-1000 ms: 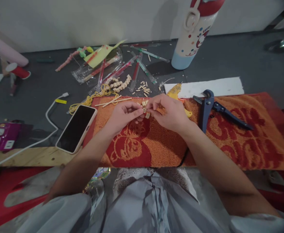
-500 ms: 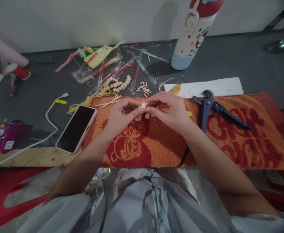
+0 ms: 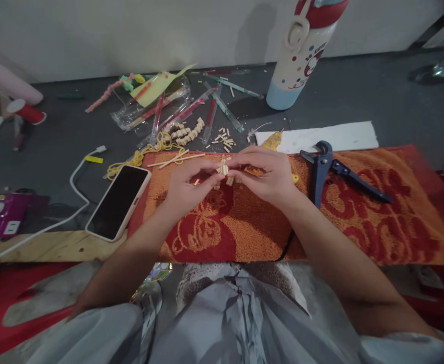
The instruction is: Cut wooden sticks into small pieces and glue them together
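Observation:
My left hand (image 3: 187,186) and my right hand (image 3: 267,174) meet over an orange and red towel (image 3: 358,212). Both pinch a small cluster of short pale wooden pieces (image 3: 224,168) between their fingertips, held just above the towel. A few loose wooden bits (image 3: 230,181) lie on the towel right under the hands. Thin wooden sticks (image 3: 176,159) rest at the towel's far left edge.
A phone (image 3: 117,201) lies left of the towel, with a white cable (image 3: 78,172) and yellow cord (image 3: 146,151). Blue cutters (image 3: 322,167) lie right of my hands. A yellow glue gun (image 3: 273,141), white board (image 3: 320,136), bottle (image 3: 301,50), pens (image 3: 191,108) and wood pieces (image 3: 187,132) sit behind.
The hands have shifted slightly and turned the wooden cluster between the fingertips; my left fingers have spread a little. The view has drifted a bit left.

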Motion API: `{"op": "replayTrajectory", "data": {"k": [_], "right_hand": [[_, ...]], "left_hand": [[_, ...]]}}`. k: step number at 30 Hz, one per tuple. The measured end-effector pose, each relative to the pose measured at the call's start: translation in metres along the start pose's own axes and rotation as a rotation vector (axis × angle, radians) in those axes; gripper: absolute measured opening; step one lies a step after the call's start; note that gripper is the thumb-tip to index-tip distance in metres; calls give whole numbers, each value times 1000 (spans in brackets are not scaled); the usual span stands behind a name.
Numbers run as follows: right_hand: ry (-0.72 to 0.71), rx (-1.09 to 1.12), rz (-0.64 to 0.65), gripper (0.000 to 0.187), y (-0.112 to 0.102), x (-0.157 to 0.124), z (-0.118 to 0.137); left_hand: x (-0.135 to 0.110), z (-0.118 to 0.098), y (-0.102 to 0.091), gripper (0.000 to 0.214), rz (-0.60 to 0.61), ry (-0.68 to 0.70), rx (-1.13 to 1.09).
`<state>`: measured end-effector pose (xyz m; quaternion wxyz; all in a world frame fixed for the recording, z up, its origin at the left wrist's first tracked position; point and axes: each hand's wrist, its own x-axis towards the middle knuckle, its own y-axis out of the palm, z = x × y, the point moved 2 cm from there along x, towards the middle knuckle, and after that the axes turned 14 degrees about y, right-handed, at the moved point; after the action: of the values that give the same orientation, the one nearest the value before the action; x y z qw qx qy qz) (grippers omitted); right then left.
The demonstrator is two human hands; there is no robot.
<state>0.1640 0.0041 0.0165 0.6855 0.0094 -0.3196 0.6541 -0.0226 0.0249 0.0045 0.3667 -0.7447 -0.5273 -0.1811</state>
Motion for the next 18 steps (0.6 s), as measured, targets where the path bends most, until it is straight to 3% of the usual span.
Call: {"op": "replayTrajectory", "data": {"k": [4,6,11,14,18], "right_hand": [[11,15,5,7,0,0,1],[43,50,20,7,0,0,2],[313,194,116,11,3,2,-1],[455,297,180,17,6,3,-5],[524,373,212,22,7,3,-7]], "left_hand": [[0,-1,0,19,2,-37,-10],[2,-3,1,23,-9,-123,-86],[6,-7,5,37,-45,-401,-321],[8,-6,6,41,-37,-469,-400],[8,-3,6,42,-9,-511,-455]]}}
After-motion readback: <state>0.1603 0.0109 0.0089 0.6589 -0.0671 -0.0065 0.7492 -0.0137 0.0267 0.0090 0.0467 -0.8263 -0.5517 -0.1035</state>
